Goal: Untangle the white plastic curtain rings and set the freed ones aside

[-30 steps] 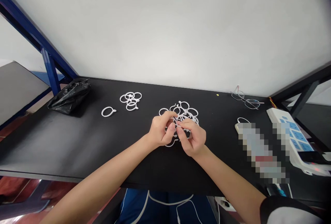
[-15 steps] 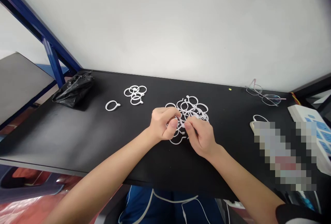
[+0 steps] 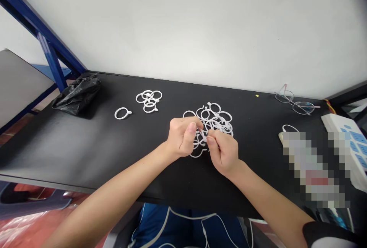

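Observation:
Between my two hands is a white plastic ring [image 3: 203, 137], partly covered by my fingers. My left hand [image 3: 185, 135] is closed around its left side, thumb raised along the curled fingers. On the other side my right hand [image 3: 223, 149] pinches the ring between thumb and forefinger. Behind and under the hands lies a loose pile of white rings [image 3: 215, 124], some with a gap in the hoop and small end tabs. Farther left rests a small cluster of closed white rings [image 3: 149, 101], and one single ring [image 3: 122, 113] lies apart from it.
A crumpled black plastic bag [image 3: 78, 95] sits at the table's left end. Eyeglasses [image 3: 298, 102] lie at the back right. A blurred-out phone-like object [image 3: 312, 167] and a white power strip [image 3: 348, 141] are at the right. Cables [image 3: 192, 221] hang over my lap.
My left thumb has lifted a little and straightened against the fingers. Both hands stay closed on the ring at nearly the same spot. The view has shifted slightly.

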`<state>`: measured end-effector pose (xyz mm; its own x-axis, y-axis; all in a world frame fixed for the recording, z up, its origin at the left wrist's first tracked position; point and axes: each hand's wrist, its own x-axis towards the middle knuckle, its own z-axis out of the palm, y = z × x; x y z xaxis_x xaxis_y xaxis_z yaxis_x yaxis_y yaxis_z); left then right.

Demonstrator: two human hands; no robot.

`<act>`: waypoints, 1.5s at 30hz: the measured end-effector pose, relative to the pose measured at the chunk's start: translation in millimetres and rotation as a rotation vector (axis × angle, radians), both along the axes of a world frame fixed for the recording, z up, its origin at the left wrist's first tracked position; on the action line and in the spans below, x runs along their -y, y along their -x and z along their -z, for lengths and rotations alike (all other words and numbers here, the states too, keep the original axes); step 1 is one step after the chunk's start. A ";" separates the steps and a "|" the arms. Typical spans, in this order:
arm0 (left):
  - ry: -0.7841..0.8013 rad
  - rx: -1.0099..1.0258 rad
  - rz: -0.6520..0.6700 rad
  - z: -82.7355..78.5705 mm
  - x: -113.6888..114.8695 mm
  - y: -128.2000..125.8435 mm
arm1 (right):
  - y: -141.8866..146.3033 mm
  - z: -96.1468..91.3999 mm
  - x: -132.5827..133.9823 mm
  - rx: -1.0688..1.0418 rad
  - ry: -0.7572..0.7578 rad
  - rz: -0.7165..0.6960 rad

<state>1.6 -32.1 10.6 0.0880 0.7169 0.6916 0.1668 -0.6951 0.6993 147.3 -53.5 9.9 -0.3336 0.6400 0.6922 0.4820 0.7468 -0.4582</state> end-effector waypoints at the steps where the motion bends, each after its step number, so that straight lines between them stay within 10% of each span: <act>1: -0.002 -0.003 -0.002 0.1 -0.1 0.1 | 0.3 0.2 0.2 -0.005 0.007 -0.003; 45: -0.172 -0.245 0.078 9.2 -5.1 -7.0 | -7.1 13.3 -1.2 -0.192 0.139 0.047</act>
